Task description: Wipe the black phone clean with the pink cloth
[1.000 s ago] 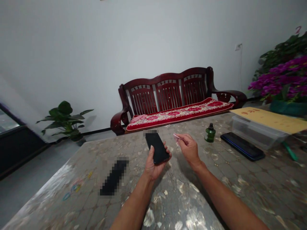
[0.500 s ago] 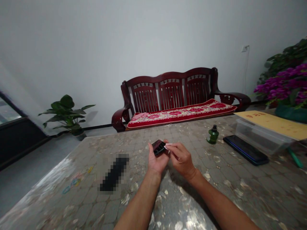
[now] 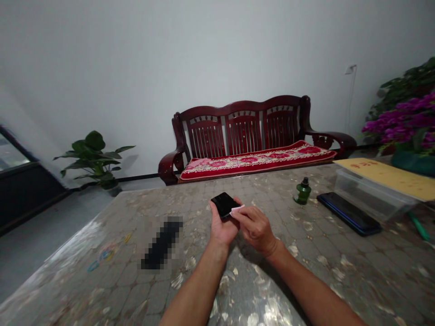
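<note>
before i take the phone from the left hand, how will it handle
The held phone looks flat and rigid, so it probably won't bend. Its shiny face suggests it could be slippery. Its slab shape makes rolling unlikely.

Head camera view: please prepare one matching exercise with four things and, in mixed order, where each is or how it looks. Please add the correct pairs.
Things
1. Small pale pink piece
2. Bottle
3. Clear box
4. Black phone

Places and looks
A. Under a yellow sheet
B. Resting in the left hand
C. Green, with a dark cap
D. Pinched in the fingers of the right hand

Pairs
1-D
2-C
3-A
4-B
</note>
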Motion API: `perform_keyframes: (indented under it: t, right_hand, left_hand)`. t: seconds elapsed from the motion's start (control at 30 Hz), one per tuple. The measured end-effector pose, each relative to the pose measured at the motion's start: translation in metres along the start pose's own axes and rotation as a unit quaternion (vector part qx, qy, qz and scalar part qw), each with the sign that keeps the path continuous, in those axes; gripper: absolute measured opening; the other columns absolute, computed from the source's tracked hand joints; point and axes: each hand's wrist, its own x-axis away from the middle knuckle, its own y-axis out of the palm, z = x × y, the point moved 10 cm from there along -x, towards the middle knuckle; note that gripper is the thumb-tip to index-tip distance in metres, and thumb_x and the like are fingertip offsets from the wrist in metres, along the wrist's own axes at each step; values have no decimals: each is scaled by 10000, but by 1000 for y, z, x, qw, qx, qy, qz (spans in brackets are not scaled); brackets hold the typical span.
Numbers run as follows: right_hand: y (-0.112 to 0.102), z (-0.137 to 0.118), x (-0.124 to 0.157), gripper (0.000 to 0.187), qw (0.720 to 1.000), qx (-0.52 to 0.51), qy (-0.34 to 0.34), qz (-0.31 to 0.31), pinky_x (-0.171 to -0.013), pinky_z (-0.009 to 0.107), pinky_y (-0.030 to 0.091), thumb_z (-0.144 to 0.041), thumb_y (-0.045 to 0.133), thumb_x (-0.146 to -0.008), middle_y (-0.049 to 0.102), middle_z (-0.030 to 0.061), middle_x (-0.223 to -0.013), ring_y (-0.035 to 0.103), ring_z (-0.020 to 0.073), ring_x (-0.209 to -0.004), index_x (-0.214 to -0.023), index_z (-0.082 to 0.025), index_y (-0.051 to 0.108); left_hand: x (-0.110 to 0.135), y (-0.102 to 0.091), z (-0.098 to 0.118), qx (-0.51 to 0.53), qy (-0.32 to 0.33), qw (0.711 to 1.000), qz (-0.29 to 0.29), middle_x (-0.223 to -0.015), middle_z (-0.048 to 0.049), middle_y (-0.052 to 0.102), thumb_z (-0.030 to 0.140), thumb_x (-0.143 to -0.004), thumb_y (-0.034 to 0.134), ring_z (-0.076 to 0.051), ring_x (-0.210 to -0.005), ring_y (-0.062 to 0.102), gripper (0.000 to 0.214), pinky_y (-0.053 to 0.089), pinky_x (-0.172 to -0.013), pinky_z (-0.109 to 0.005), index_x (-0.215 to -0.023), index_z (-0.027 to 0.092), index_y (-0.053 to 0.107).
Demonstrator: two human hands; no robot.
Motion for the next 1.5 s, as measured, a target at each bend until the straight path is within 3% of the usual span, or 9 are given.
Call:
perform_keyframes:
  t: [0.13,0.33,0.5,0.7,0.9,1.1,1.3,1.5]
  right_hand:
    - [-1,5,2,434,1000,15,6,9,-829,346,563,-64,470,-923,713,75,-1026,659,202,-965,-1267,-255,653]
    - [10,-6,3,320,1000,20,-19,-12,-836,335,559,-127,487,-969,715,77,-1022,665,190,-935,-1198,-240,680]
    - [2,7,5,385,1000,20,10,0,-828,354,566,-111,478,-960,717,73,-1013,672,207,-952,-1264,-272,652]
    - [15,-8,8,371,999,-13,-28,-18,-877,358,567,-126,497,-961,724,80,-1025,680,197,-952,-1278,-255,640]
    - [4,4,7,397,1000,11,-17,1,-824,346,569,-84,491,-943,723,79,-1029,674,199,-943,-1268,-255,642]
    - [14,-10,10,357,998,-17,-51,-19,-851,348,567,-127,498,-960,725,87,-1020,678,196,-953,-1274,-231,634]
    - [7,-3,7,353,1000,2,-30,-1,-816,336,562,-105,491,-959,719,83,-1015,665,196,-943,-1245,-236,652]
    - [17,-13,10,355,998,-7,-55,-38,-847,344,555,-105,460,-969,725,81,-1014,668,197,-956,-1254,-219,639]
  left_hand:
    - [-2,-2,3,9,6,1000,-2,-952,-141,697,695,-929,450,-235,-883,688,665,612,-760,-353,-1170,113,664]
    - [-1,-2,-1,20,-10,1000,-3,-943,-152,681,728,-926,406,-205,-829,686,751,605,-682,-273,-1218,73,630]
    - [-1,-1,2,15,6,1000,-11,-966,-152,687,729,-918,422,-237,-897,684,720,616,-757,-357,-1206,109,648]
    - [1,-2,-1,6,-3,1000,-8,-938,-147,676,765,-908,376,-210,-832,685,813,607,-743,-307,-1254,68,612]
    - [1,0,0,29,0,1000,-5,-955,-151,685,745,-919,386,-217,-860,680,783,610,-721,-313,-1281,83,596]
    - [2,-3,-3,-4,-5,1000,-6,-944,-151,688,783,-889,388,-223,-843,688,849,602,-795,-344,-1295,70,604]
    - [0,-5,1,22,-8,1000,-14,-978,-164,698,763,-906,385,-219,-871,689,839,603,-763,-315,-1372,83,543]
    - [1,-5,0,2,-8,1000,-23,-945,-153,694,763,-913,366,-222,-841,698,853,604,-801,-354,-1372,66,543]
